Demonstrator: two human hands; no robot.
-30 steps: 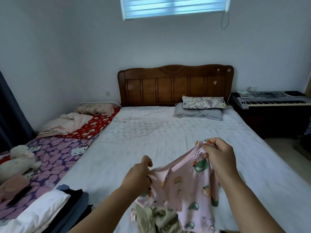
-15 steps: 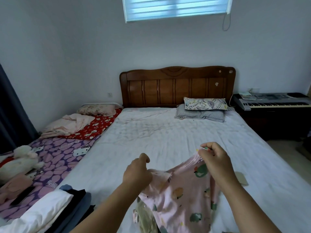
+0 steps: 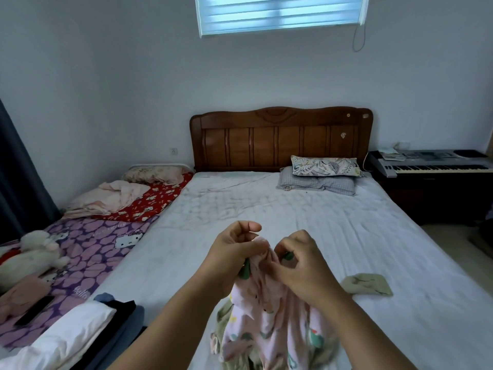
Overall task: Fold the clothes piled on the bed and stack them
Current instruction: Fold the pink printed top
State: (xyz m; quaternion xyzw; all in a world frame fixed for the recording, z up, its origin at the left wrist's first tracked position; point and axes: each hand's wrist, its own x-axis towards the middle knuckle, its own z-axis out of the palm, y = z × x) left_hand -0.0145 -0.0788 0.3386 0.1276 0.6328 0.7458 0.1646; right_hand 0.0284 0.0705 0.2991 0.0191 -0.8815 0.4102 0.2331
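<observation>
Both hands meet over the bed point(image 3: 333, 236): left hand point(image 3: 234, 252) and right hand point(image 3: 298, 263) each pinch the top edge of the pink printed garment point(image 3: 269, 313), bunched between them, likely matching corners for a fold. It hangs above the olive clothes point(image 3: 226, 324) below.

place: home bedroom | cues: double bed point(image 3: 306, 222) with wooden headboard point(image 3: 280, 140), pillows point(image 3: 324, 166), Hello Kitty mattress point(image 3: 88, 247) alongside, plush toy point(image 3: 34, 255), electronic keyboard point(image 3: 432, 162), blinds point(image 3: 277, 13)
</observation>
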